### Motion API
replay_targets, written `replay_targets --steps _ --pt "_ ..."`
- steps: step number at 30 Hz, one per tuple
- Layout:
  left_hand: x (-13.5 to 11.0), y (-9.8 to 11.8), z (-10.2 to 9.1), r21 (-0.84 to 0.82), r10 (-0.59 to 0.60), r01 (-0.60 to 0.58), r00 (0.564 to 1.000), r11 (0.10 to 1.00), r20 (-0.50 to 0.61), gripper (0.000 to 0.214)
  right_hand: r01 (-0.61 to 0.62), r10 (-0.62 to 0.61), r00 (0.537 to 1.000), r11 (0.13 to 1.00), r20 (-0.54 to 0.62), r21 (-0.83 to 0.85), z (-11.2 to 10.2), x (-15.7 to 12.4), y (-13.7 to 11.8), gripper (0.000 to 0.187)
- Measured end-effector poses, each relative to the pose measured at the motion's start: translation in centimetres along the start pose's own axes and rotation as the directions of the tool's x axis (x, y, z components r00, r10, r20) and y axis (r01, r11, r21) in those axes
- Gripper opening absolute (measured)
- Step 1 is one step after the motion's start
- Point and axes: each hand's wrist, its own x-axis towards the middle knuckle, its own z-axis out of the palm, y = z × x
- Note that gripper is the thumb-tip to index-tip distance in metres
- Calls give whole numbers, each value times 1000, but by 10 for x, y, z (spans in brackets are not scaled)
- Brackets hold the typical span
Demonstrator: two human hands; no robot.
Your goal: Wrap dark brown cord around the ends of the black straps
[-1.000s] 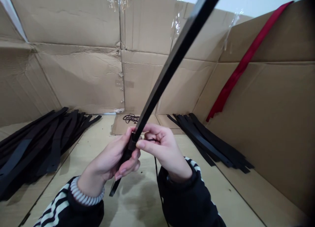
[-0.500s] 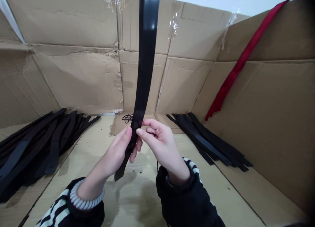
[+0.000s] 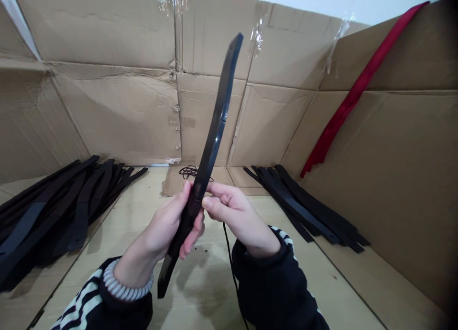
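gripping one black strap (image 3: 214,139), more piled inside the cardboard box (image 3: 107,115)

A long glossy black strap (image 3: 214,144), slightly bowed, stood tilted upward between the left hand (image 3: 161,232) and right hand (image 3: 236,215), its short lower end poking out below them.
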Motion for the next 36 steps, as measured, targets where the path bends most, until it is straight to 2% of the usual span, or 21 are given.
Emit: replay_targets --steps 3,6,8,11,14,17,20,25,30,33,36 --pt "0 1 4 19 12 -12 1000 1000 -24 63 10 -10 999 1000 -38 1 2 1 3 30" --pt "-1 3 9 117 93 -83 992 990 -84 59 33 -33 998 999 -49 -5 3 2 3 28" --pt "-2 5 11 196 147 -119 979 973 -139 58 69 -77 993 994 -94 -82 2 1 0 22" --pt "-3 7 11 356 265 -163 928 920 -260 54 125 -221 950 916 -219 -381 3 -6 -9 15" --pt "-3 7 8 550 410 -182 851 815 -326 50 114 -303 925 797 -230 -593 8 -17 -18 17" --pt "-3 7 4 673 524 -207 793 710 -310 48 121 -300 938 756 -176 -643 15 -23 -21 18" --pt "-5 9 3 696 571 -236 765 678 -298 47 120 -276 947 780 -166 -614 16 -21 -19 17" --pt "-8 11 4 629 494 -230 823 743 -282 49 81 -218 948 870 -232 -487 7 -12 -13 16" --pt "-8 9 7 545 413 -231 879 806 -239 54 71 -124 974 962 -189 -264 3 -4 -5 18" --pt "-8 7 6 478 339 -236 930 846 -141 60 69 -92 979 989 -182 -128 3 0 -2 19" --pt "-10 6 3 408 336 -312 942 858 14 59 34 -39 990 999 -135 -38 5 2 -2 20"
